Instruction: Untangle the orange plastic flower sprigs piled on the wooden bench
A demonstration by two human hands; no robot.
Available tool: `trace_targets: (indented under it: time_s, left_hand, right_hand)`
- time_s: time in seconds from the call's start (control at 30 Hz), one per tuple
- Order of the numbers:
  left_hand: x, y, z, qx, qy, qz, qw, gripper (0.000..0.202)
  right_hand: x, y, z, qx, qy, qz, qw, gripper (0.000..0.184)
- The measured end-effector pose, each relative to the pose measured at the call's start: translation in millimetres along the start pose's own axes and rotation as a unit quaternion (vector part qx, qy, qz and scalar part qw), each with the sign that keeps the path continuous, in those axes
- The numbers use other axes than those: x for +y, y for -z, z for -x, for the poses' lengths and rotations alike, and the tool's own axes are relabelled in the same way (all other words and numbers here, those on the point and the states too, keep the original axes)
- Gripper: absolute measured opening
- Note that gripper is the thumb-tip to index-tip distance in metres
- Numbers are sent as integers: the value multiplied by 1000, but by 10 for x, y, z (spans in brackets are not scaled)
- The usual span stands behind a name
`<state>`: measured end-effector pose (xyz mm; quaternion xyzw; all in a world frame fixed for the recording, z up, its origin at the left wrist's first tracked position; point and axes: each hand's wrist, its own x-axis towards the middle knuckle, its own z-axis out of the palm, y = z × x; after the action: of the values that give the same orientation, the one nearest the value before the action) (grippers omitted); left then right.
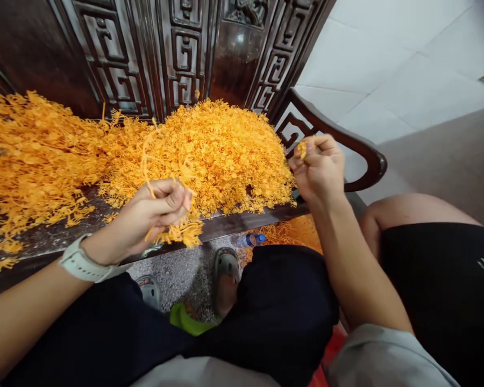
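Observation:
My left hand (161, 209) is closed around a bunch of orange plastic flower sprigs (187, 234). Their small heads hang below the fingers, and a thin stem (145, 161) curves up above the wrist. To the right, near the bench arm, my right hand (322, 166) is raised with its fingers pinched on a small orange plastic floret piece (302, 149), partly hidden by the fingers. Between and beyond both hands lies a large heap of orange plastic flowers (226, 156) on the dark wooden bench (242, 219).
Behind the heap rises the carved bench back (234, 70); a curved armrest (347, 142) ends the right side. On the floor are a blue-capped bottle (252, 239), orange strands (292, 231) and a green item (187, 321). Another person's leg (419, 210) is close on the right.

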<state>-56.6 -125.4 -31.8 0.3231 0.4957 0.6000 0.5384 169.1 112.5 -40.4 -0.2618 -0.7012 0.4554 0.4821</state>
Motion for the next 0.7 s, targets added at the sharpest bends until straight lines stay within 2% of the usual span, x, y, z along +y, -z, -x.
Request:
trace_targets:
  time_s: [0.03,0.07,0.1,0.13,0.2,0.23,0.27,0.3,0.33,0.37,0.43,0.47,0.5,0.53,0.57,0.6,0.7]
  left_hand:
    - [12,51,-12,19,-3,-12,1000,34]
    - [21,97,-28,34,-6,-28,999,33]
    - [26,136,-48,42,-12,-45,998,33]
    - [28,166,-69,49,-20,-64,997,34]
    - [23,196,-112,69,-51,-111,990,32]
    - [19,196,-131,84,-70,-138,984,32]
    - [16,188,-148,100,-91,-167,977,31]
    - [14,176,-162,114,-112,-198,967,30]
    - [14,160,-173,122,-131,-230,957,30]
    - [15,145,-182,123,-147,-260,946,29]
    - [16,123,-195,107,-170,-304,931,32]
    - [12,115,-201,91,-172,-319,928,34]
    - [5,108,-207,75,-168,-328,927,37]
    - [-8,101,-213,61,-157,-333,928,38]
    - [-25,90,-218,50,-147,-334,930,38]
    - [-46,76,-221,43,-140,-332,932,36]
    - [-106,11,-202,24,-133,-325,936,30]
  right_hand:
    - [46,52,-6,-11,-17,9,1000,33]
    - [59,54,29,-71,-39,27,996,30]
    - [39,13,101,-164,-60,47,983,27]
    - [-13,-61,197,-283,-75,64,954,23]
    - [-188,-234,397,-509,-86,77,853,16]
    - [-285,-300,466,-587,-89,68,801,17]
    - [-371,-342,498,-638,-94,47,763,21]
    - [-432,-357,488,-650,-99,14,753,22]
    - [-462,-350,439,-624,-101,-28,775,22]
    - [-457,-331,358,-560,-103,-73,819,34]
    - [-360,-295,162,-339,-103,-154,922,62]
    - [-285,-293,78,-223,-112,-180,951,63]
    - [-207,-308,20,-142,-129,-193,962,55]
    - [-135,-339,-3,-104,-150,-195,964,41]
    - [-79,-385,10,-100,-166,-188,963,26]
    - [-45,-441,53,-123,-173,-169,962,21]
    - [-77,-622,276,-247,-115,-58,960,35]
